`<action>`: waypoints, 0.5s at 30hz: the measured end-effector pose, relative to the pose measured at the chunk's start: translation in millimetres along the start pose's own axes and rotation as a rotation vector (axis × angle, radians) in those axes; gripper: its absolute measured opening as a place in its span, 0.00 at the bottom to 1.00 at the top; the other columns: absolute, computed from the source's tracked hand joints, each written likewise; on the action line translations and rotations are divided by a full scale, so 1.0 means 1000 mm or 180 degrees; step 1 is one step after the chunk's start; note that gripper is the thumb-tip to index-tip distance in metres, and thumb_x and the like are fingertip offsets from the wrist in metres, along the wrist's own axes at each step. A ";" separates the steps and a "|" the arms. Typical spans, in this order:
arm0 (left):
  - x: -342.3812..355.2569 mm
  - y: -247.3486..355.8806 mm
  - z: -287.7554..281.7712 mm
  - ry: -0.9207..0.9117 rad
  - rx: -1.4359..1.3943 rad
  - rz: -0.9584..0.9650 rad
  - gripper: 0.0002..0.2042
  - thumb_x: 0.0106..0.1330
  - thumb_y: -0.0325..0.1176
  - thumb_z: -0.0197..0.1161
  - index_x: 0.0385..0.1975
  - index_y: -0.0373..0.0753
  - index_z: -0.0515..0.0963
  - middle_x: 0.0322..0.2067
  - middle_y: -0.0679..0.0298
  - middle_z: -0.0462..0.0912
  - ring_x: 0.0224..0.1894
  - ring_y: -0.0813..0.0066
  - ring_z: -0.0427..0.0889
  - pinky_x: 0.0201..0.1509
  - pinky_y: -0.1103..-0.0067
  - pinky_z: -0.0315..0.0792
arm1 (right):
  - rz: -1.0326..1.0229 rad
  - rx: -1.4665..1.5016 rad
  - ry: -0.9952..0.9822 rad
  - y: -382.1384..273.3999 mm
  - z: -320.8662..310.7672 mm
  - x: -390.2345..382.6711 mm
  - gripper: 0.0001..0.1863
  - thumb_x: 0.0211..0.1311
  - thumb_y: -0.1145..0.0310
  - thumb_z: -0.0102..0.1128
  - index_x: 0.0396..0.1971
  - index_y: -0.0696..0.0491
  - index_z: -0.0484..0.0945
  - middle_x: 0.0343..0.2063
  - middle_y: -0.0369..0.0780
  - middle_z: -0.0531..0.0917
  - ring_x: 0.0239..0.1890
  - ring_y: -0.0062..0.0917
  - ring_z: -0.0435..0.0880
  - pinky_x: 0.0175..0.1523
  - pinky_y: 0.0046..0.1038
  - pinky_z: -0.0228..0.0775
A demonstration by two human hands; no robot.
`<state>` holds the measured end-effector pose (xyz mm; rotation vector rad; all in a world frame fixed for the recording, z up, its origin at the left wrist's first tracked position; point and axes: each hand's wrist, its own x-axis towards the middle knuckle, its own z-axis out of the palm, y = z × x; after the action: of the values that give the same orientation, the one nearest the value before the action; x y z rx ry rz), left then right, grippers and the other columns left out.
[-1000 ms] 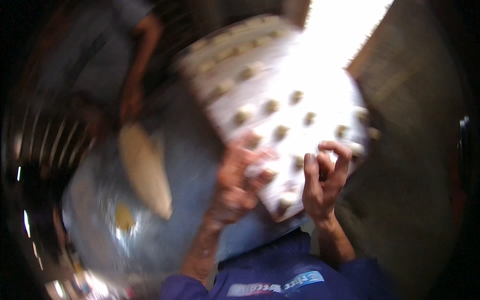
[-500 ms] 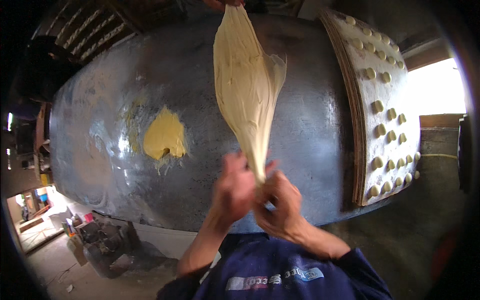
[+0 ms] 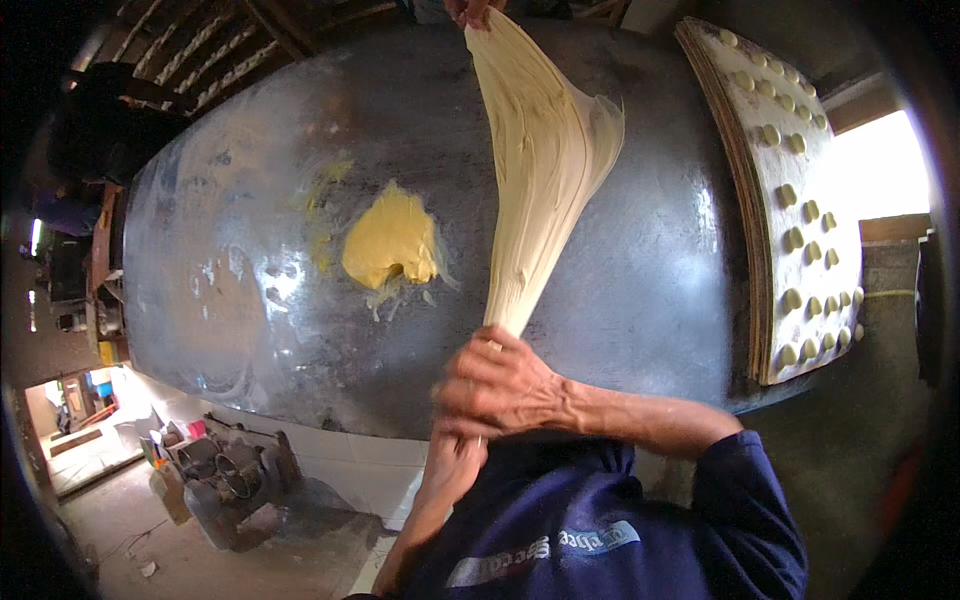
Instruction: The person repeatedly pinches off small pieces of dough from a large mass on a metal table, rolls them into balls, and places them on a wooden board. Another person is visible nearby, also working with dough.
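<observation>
A long, pale sheet of stretched dough [image 3: 530, 180] crosses the dark, shiny table [image 3: 640, 280], wide and thin at its upper right edge and narrowing toward me. My right hand [image 3: 500, 385] is closed round its near end by the table's front edge. My left hand [image 3: 455, 450] is directly beneath the right one, its fingers mostly hidden. At the far end, a co-worker's hand [image 3: 473, 14] grips the dough. A soft yellow mound like fat or butter [image 3: 390, 235] lies smeared on the table to the left of the dough.
On the right, stacked wooden boards [image 3: 765, 270] carry several small pale dough pieces in rows. A bright opening [image 3: 875, 160] is behind them. Below the table at left, dark machinery or containers [image 3: 215, 470] stand on the floor [image 3: 150, 540].
The view has swung from the board to the table. Since half a second ago, my right hand has crossed leftward over my left, and the dough now bends more to the right.
</observation>
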<state>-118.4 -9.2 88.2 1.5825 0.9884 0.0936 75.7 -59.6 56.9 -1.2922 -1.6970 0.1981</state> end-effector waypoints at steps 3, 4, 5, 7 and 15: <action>-0.063 0.030 -0.049 -0.0589 -0.2099 -0.1542 0.09 0.72 0.35 0.60 0.42 0.37 0.72 0.24 0.69 0.68 0.23 0.82 0.66 0.25 0.81 0.60 | -0.1584 -0.0263 -0.0031 0.010 -0.013 -0.006 0.16 0.53 0.62 0.64 0.42 0.46 0.75 0.27 0.34 0.74 0.27 0.27 0.78 0.34 0.31 0.73; -0.078 0.014 -0.061 -0.0425 -0.2697 -0.0662 0.14 0.70 0.39 0.63 0.47 0.38 0.71 0.29 0.68 0.71 0.28 0.80 0.69 0.29 0.80 0.63 | -0.1472 -0.0429 0.0207 0.018 -0.023 -0.007 0.14 0.56 0.60 0.65 0.41 0.46 0.75 0.23 0.33 0.74 0.24 0.25 0.77 0.30 0.30 0.72; -0.093 -0.001 -0.072 -0.0292 -0.3328 0.0193 0.20 0.68 0.44 0.66 0.53 0.40 0.70 0.35 0.66 0.74 0.33 0.78 0.72 0.34 0.80 0.66 | -0.1404 -0.0749 0.0442 0.025 -0.033 -0.009 0.13 0.58 0.59 0.66 0.40 0.45 0.75 0.19 0.31 0.74 0.21 0.23 0.76 0.26 0.28 0.70; -0.086 0.003 -0.099 -0.0223 -0.3196 0.1750 0.33 0.66 0.51 0.65 0.67 0.42 0.66 0.62 0.60 0.72 0.61 0.64 0.72 0.59 0.71 0.71 | -0.0773 -0.1031 0.0946 0.025 -0.051 -0.012 0.21 0.60 0.53 0.69 0.43 0.48 0.72 0.18 0.32 0.75 0.20 0.23 0.76 0.26 0.29 0.70; -0.004 0.005 -0.012 0.0518 0.1355 0.2146 0.34 0.72 0.59 0.53 0.70 0.40 0.65 0.75 0.43 0.46 0.75 0.46 0.52 0.75 0.58 0.54 | 0.0669 -0.0635 -0.0312 -0.113 -0.025 -0.115 0.35 0.56 0.37 0.65 0.48 0.54 0.72 0.22 0.46 0.77 0.28 0.42 0.79 0.37 0.43 0.73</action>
<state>-125.6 -1.9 97.5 2.2833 0.5747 0.5104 17.9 -211.7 73.4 -1.6349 -1.6949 0.2227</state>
